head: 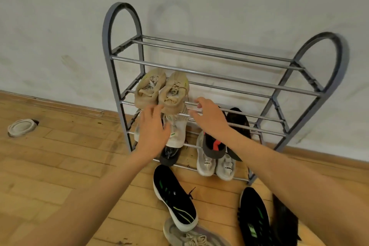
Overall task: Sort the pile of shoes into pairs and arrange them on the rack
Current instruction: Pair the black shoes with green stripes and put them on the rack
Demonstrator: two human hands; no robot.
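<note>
Well, the left hand (pixel 153 128) is open, fingers loose, just under the tan pair (pixel 161 90). Their heels overhang the second shelf of the rack (pixel 219 76); a bump could tip them off the thin bars. The right hand (pixel 209 118) hovers spread beside them, holding nothing. Black shoes (pixel 173 195) lie apart on the floor, easy to trip on.

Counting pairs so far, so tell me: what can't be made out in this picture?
Head view:
White shoes, third shelf: mostly behind the left grip.
Black shoe, bottom shelf: only one end shows under them.
Grey shoe: cut off by the bottom edge.
Dark thing, floor right: partly behind the right forearm, unclear what.
Round thing, far left: blurred.
</note>
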